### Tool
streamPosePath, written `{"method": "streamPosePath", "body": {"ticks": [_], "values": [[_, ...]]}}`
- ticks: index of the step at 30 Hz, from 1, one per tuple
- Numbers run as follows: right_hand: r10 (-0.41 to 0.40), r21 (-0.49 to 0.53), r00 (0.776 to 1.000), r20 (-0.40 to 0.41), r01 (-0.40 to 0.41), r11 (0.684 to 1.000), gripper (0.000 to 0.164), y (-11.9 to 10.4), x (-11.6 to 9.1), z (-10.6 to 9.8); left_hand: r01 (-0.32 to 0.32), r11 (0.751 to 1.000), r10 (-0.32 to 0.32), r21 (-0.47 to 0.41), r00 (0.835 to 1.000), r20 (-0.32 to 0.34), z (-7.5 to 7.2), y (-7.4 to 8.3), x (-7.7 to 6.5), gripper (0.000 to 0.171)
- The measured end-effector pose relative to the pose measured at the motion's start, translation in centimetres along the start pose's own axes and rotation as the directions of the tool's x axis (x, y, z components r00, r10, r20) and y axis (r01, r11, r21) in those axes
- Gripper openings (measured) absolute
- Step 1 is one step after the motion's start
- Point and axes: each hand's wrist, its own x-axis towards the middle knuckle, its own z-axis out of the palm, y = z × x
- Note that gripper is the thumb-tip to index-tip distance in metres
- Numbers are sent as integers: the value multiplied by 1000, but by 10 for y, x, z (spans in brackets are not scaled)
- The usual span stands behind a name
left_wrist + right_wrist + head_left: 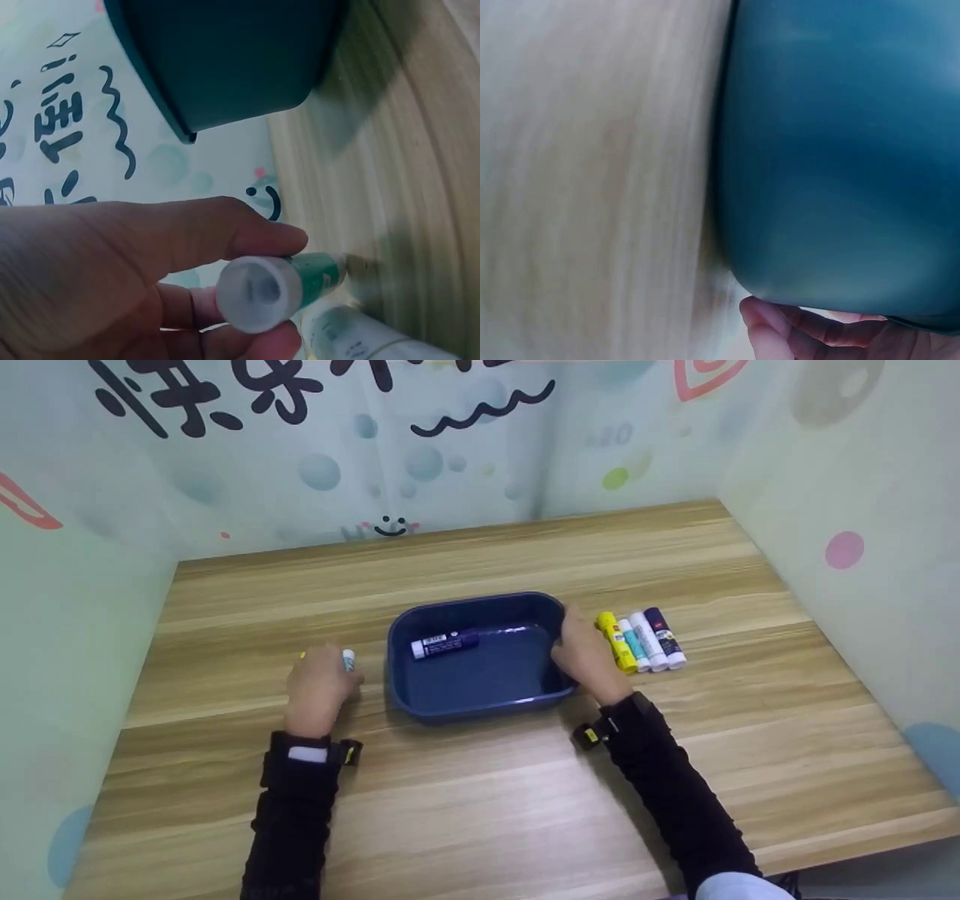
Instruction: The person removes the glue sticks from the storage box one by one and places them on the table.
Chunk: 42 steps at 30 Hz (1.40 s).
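My left hand [319, 690] pinches a white and green glue stick [319, 277] between thumb and fingers, to the left of the dark blue plastic basin [480, 715]. A second white glue stick [375, 337] lies beside it in the left wrist view. My right hand [589, 656] grips the basin's right end, with fingers against its outer wall. Inside the basin, toward its left, lies a dark purple glue stick [450, 643] with a white end.
Right of the basin several glue sticks lie side by side, among them a yellow one [616, 641] and a dark purple one [666, 637]. The wooden table [465, 810] is bordered by printed walls at the back and sides.
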Motion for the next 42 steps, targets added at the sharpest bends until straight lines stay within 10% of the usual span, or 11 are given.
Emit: {"method": "streamPosePath", "body": {"ticks": [15, 20, 26, 31, 35, 42], "values": [[-12, 12, 1000, 2, 12, 1000, 50, 1, 0, 0, -4, 1000, 4, -22, 1000, 10, 5, 3, -2, 11], [-6, 16, 1000, 8, 6, 1000, 51, 0, 0, 0, -22, 999, 17, -40, 994, -108, 4, 16, -2, 10], [-21, 3, 1000, -6, 21, 1000, 49, 1, -1, 1, -171, 970, 122, -171, 957, -263, 7, 43, -4, 18], [-23, -9, 1000, -20, 23, 1000, 49, 1, -1, 0, -408, 895, 339, -183, 886, -316, 21, 65, -9, 15], [-8, -8, 1000, -16, 8, 1000, 52, 1, -1, 0, -494, 857, 443, -147, 852, -281, 36, 72, -7, 19], [-8, -18, 1000, -13, 8, 1000, 55, 1, 0, 1, -529, 848, 518, -30, 840, -159, 57, 68, -1, 40]]}}
